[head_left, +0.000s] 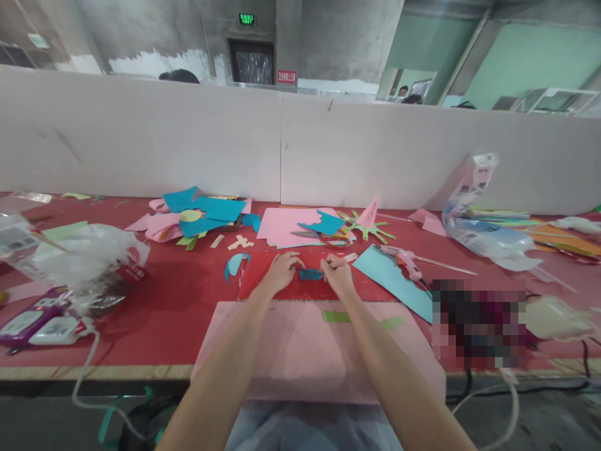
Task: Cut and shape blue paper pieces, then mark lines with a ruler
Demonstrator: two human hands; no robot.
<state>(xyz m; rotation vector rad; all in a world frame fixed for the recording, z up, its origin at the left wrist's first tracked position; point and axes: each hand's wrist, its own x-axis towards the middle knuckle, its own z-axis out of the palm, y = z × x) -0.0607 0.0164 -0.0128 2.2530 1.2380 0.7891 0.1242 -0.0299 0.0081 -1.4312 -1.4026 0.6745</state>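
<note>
A small dark-blue rectangular piece [310, 274] lies on a red sheet [256, 285] in front of me. My left hand [282, 272] rests on that sheet at the piece's left end, its fingers bent and lying loosely apart, holding nothing visible. From the right side, my right hand [335, 270] reaches the other end of the piece with its fingertips pinched together. Whatever sits between those fingertips is too small to make out. Nearer to me, a pink board [291, 351] carries a green paper strip [337, 317] under my right forearm.
Scissors [340, 239], pink sheets [277, 225] and blue scraps [220, 208] lie behind my hands. On the right are a light-blue sheet [389, 279], a pink glue gun [409, 263] and a plastic package [493, 241]. A plastic bag [94, 257] stands left; a white partition [197, 138] rises behind.
</note>
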